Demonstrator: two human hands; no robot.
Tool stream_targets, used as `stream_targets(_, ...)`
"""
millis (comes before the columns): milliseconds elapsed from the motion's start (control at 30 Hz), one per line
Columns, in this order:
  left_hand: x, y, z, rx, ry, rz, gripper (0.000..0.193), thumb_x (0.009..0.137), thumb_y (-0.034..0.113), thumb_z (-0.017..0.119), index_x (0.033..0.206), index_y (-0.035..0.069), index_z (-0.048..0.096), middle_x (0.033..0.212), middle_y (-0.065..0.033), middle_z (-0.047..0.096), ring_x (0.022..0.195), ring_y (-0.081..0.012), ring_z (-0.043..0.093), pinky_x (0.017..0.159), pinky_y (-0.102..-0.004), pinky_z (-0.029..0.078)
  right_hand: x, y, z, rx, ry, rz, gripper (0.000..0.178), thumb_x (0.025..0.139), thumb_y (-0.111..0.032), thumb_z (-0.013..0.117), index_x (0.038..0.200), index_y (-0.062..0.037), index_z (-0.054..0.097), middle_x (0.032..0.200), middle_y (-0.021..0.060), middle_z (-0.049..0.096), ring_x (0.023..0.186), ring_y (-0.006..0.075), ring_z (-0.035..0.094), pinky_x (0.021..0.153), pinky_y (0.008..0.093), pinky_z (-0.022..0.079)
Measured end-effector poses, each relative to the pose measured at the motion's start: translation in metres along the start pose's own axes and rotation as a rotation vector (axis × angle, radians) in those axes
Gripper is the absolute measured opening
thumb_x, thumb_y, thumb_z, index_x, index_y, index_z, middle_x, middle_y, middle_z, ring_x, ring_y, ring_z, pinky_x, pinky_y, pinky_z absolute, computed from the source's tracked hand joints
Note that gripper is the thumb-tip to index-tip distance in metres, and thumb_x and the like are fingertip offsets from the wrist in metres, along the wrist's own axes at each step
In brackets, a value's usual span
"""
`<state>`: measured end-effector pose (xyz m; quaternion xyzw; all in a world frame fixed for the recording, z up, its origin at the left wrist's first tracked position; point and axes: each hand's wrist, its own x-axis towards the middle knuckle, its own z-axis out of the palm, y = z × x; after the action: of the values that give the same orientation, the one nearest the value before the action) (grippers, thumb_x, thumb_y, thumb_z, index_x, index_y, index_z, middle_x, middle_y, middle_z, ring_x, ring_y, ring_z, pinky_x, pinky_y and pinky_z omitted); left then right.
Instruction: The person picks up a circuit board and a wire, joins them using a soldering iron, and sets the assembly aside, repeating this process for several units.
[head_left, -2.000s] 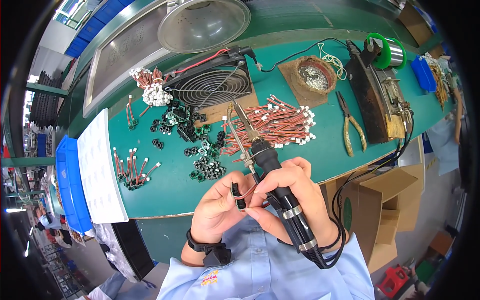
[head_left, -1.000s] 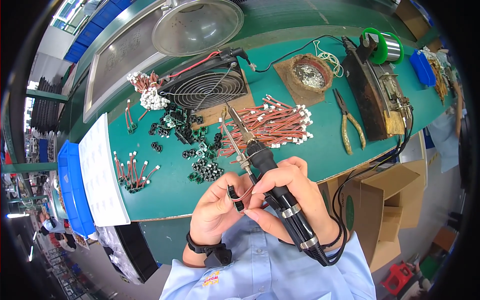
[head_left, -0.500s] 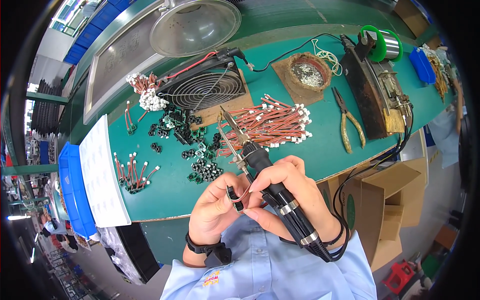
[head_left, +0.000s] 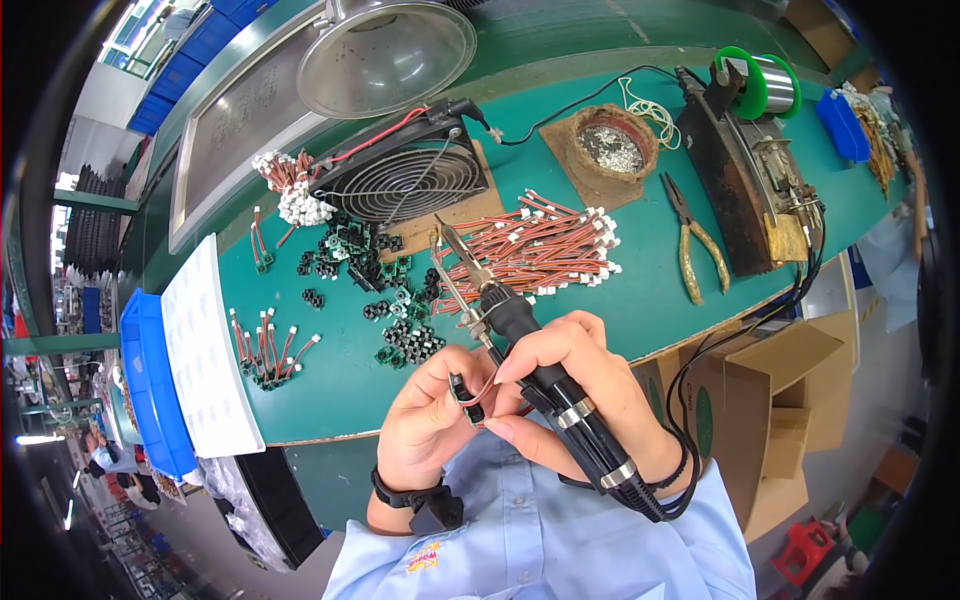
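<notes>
Pinched between the thumb and fingers of my left hand is a small circuit board with black parts on it. My right hand is wrapped round a black soldering iron with a thin metal solder-feed tube beside its tip. The iron points up and away, clear of the board. Right thumb and forefinger also close near a thin red-and-white wire at the board; its exact joint is hidden. Beyond lie a heap of red wires with white connectors and several loose small boards.
Wired boards lie left, near a white sheet and blue tray. A fan stands behind. Rightward are a solder-scrap dish, pliers, a feeder box and solder spool. Cables trail beside cardboard boxes.
Almost nothing differs: the view has shifted very slightly. Both hands keep the same hold on the circuit board, wire and soldering iron.
</notes>
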<state>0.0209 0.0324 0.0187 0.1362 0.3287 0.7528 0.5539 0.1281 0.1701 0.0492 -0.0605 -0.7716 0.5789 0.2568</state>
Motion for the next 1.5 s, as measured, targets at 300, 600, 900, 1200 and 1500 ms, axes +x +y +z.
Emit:
stream_targets(300, -0.001, 0.001, 0.0, 0.046, 0.018, 0.004, 0.029, 0.083, 0.029, 0.064, 0.088, 0.005, 0.05, 0.09, -0.0065, 0.049, 0.08, -0.0166, 0.05, 0.073, -0.0288, 0.039, -0.002, -0.001, -0.001, 0.047, 0.006, 0.045, 0.035, 0.068, -0.003, 0.066, 0.098, -0.013, 0.053, 0.081, -0.0012, 0.059, 0.08, 0.0183, 0.057, 0.083, 0.0353, 0.031)
stream_targets(600, 0.0, -0.001, 0.003, 0.034, 0.036, 0.034, 0.029, 0.082, 0.029, 0.065, 0.088, 0.005, 0.05, 0.089, -0.0062, 0.05, 0.08, -0.0167, 0.05, 0.073, -0.0288, 0.04, 0.0, -0.001, -0.003, 0.006, 0.006, -0.01, 0.041, 0.066, 0.0, 0.072, 0.098, -0.0122, 0.049, 0.07, -0.0058, 0.061, 0.064, 0.0122, 0.056, 0.081, 0.0313, 0.03)
stream_targets(900, -0.001, 0.003, 0.003, 0.092, 0.054, -0.028, 0.028, 0.084, 0.029, 0.063, 0.091, 0.004, 0.051, 0.089, -0.005, 0.051, 0.082, -0.0157, 0.05, 0.074, -0.0288, 0.039, 0.0, 0.001, -0.005, 0.005, -0.014, 0.018, 0.035, 0.066, -0.004, 0.067, 0.097, -0.0143, 0.054, 0.086, -0.0035, 0.057, 0.08, 0.0164, 0.054, 0.082, 0.0335, 0.031)
stream_targets(1200, 0.001, 0.002, 0.005, 0.142, 0.054, 0.01, 0.028, 0.086, 0.027, 0.061, 0.095, 0.002, 0.051, 0.091, -0.0056, 0.052, 0.083, -0.015, 0.05, 0.074, -0.0289, 0.039, -0.001, 0.004, -0.005, 0.002, 0.014, 0.028, 0.037, 0.066, -0.002, 0.068, 0.098, -0.0142, 0.054, 0.084, -0.0033, 0.059, 0.078, 0.0157, 0.056, 0.082, 0.0328, 0.031)
stream_targets(1500, -0.003, 0.01, 0.015, 0.353, 0.125, 0.118, 0.016, 0.09, 0.014, 0.053, 0.099, 0.001, 0.049, 0.099, -0.0114, 0.057, 0.094, -0.018, 0.055, 0.084, -0.0322, 0.042, -0.005, 0.002, -0.005, -0.019, 0.084, 0.131, 0.041, 0.065, -0.003, 0.074, 0.099, -0.0125, 0.052, 0.073, -0.0033, 0.062, 0.071, 0.0136, 0.058, 0.085, 0.0333, 0.031)
